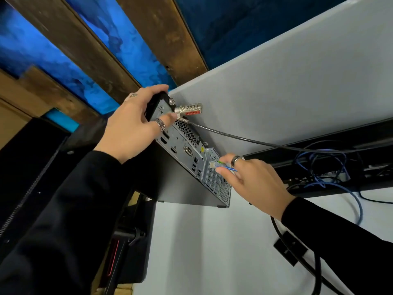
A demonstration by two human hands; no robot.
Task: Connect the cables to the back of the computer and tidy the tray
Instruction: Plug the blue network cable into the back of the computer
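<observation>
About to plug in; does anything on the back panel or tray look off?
Back panel looks undamaged. The tray holds a loose tangle of blue cables, one drooping over its edge. The plug in the right hand is not yet seated.

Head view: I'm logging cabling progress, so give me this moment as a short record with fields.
left hand: left hand grips the top end of the computer
right hand: right hand pinches the blue network cable by its plug, close to the rear panel
plug state: not yet seated in a port
lock: combination lock with steel cable attached at the computer's top
tray: cable tray holds tangled blue and black cables
</observation>
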